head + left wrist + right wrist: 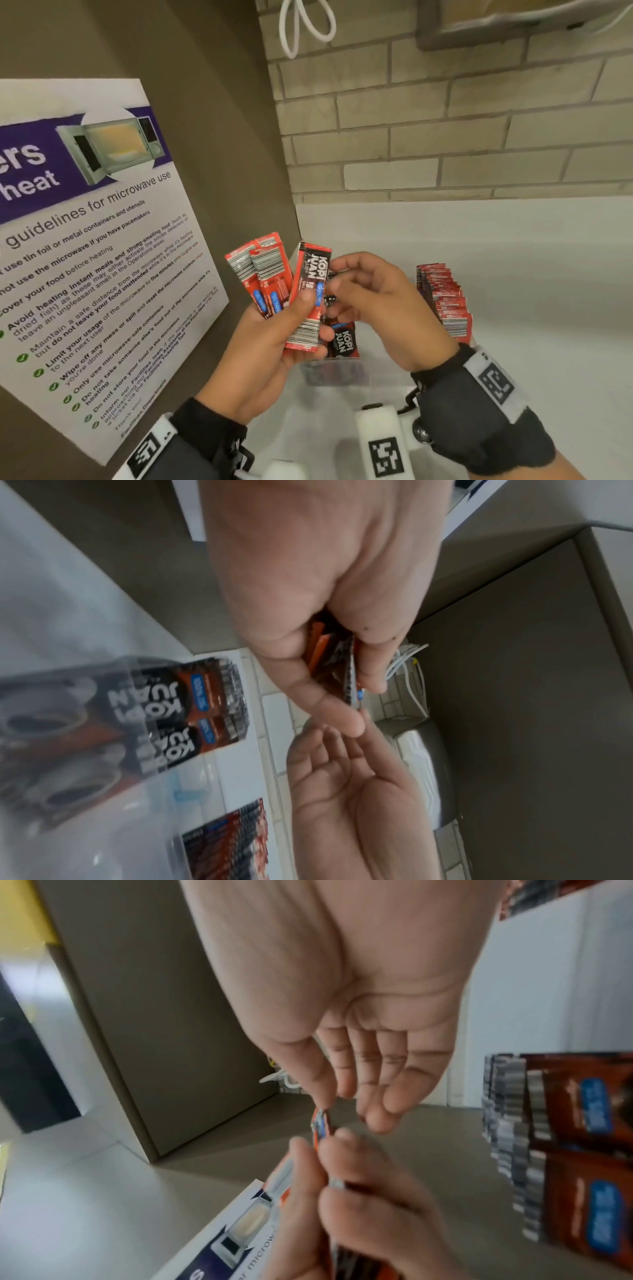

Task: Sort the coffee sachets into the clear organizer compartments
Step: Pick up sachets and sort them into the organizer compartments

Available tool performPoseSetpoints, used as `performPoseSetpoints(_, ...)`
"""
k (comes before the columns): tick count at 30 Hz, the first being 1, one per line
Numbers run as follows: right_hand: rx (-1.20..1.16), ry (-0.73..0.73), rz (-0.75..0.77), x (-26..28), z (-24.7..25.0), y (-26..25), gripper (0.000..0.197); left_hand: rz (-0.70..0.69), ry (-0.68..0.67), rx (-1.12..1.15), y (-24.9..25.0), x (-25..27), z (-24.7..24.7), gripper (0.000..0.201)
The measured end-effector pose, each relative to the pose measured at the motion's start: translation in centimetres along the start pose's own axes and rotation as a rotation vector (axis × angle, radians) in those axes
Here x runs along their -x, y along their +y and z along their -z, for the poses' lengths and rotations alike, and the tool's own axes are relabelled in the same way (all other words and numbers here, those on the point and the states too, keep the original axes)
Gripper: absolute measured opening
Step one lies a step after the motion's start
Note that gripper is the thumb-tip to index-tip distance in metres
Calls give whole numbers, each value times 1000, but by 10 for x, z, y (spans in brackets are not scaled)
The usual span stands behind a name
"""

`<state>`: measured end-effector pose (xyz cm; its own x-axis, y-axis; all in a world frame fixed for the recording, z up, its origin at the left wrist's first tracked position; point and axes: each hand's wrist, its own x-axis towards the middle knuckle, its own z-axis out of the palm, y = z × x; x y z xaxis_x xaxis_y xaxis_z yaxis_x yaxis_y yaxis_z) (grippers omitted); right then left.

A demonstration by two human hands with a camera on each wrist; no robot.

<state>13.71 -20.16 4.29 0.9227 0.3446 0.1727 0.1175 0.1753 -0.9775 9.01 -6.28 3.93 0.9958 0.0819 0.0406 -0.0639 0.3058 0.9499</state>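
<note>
My left hand (313,318) grips a fan of several red coffee sachets (267,274), its thumb pressed on the front Kopi Juan sachet (310,294). My right hand (335,274) is just right of it, thumb and forefinger pinching that sachet's upper right edge; the wrist views show the fingertips (325,1099) meeting the sachet tip (322,1121). Below both hands stands the clear organizer (342,375). One compartment holds upright Kopi Juan sachets (342,339) (192,704). A packed row of red sachets (445,298) (582,1123) stands in the compartment to the right.
A microwave guidelines poster (85,240) leans on the brown cabinet side at the left. A brick wall (445,120) rises behind the white counter (531,274). A white cable (301,27) hangs at the top.
</note>
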Motion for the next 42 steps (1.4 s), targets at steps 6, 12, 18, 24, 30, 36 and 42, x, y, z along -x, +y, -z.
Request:
performPoseSetpoints(6,-52,-90,2,2,-4,4,13,48,-2,40,0,2,-5,23)
performPoseSetpoints(12,-61,-49,71,1,-4,3,13,66,2,17,-2,3,-5,44)
performPoseSetpoints(18,137,71,597,3,5,-5,27,63,117,102,1,-2,-1,46)
performPoseSetpoints(24,708,-34,770,-4,9,10,24,-65,58,53,4,-1,-3,12)
performPoseSetpoints(30,646,15,550,-1,20,-6,36,-196,3,-302,6,-3,11,19)
performPoseSetpoints(36,640,21,330,1,31,-14,20,-318,-59,-335,22,-8,13,14)
performPoseSetpoints(42,621,-19,253,6,23,-12,14,-447,-27,-334,29,-19,3,18)
